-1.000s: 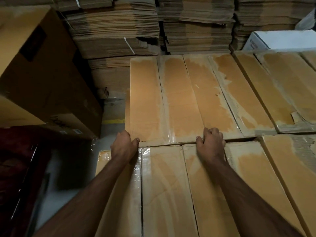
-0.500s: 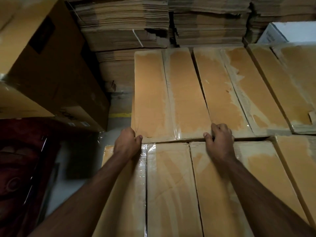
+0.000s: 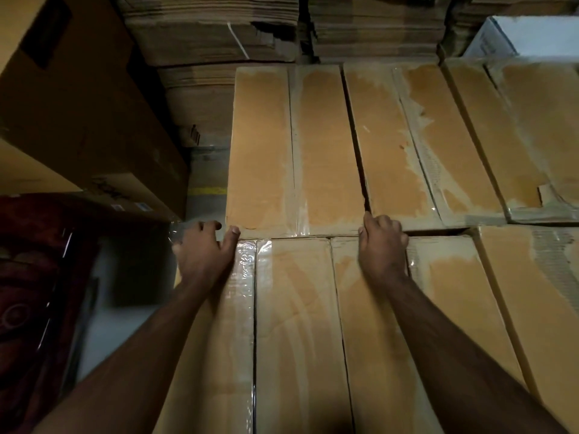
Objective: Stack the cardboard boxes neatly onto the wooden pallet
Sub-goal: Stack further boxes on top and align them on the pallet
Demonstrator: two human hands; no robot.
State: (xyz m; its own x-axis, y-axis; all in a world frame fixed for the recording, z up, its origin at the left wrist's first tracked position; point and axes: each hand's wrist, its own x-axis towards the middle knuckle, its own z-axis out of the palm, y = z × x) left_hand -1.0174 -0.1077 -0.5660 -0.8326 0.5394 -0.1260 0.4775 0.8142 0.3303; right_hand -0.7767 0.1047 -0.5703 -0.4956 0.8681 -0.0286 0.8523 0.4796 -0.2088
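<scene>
dim storeroom, flat cardboard (image 3: 213,36) bundled in ridged stacks along the back. at far left a dark red patterned cloth (image 3: 28,277) lies under a big brown carton (image 3: 72,98), smooth-sided with small labels low on it. my left hand (image 3: 203,255) sits at the near left corner of the box (image 3: 294,151), thumb pressed on its top edge, fingers spread loosely off the side, gripping nothing. that box is long, tan, its top seam taped glossy, set level on the top layer, snug against the nearer boxes (image 3: 294,333) with shiny wrap on their edges. my right hand (image 3: 382,245) curls over its near right corner, fingertips at the dark gap beside the neighbour box (image 3: 404,142), whose paper skin is scuffed and torn. white box (image 3: 532,36) at far right.
</scene>
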